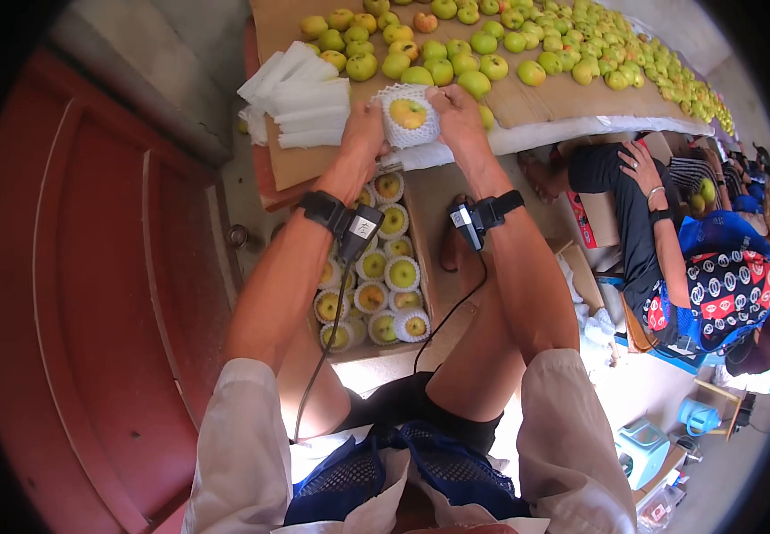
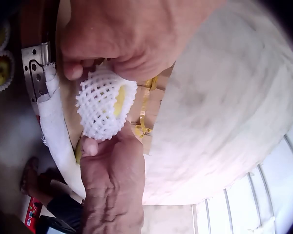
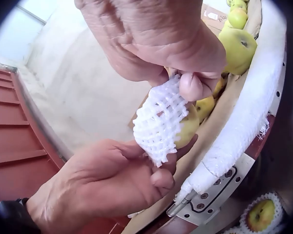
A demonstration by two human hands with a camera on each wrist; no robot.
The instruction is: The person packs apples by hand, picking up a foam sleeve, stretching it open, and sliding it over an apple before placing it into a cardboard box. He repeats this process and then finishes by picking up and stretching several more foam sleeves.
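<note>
The left hand [image 1: 363,135] and right hand [image 1: 461,117] meet at one apple [image 1: 408,113], held between them above the table edge. The right thumb and a finger pinch the rim of its white foam net [image 1: 413,137], while the left hand's fingers curl round the opposite side. The net is on and wraps the sides, but part of the apple's face shows bare, so this one looks nearly done. Below the hands, towards the body, rows of netted apples [image 1: 402,273] sit in an open box [image 1: 424,245], finished by the look of them. Just beside the left hand lie flat, unused nets [image 1: 312,117]. Beyond the hands and far off to their right, many bare apples [image 1: 439,71] spread over the table [image 1: 572,102], so most seem left to net
</note>
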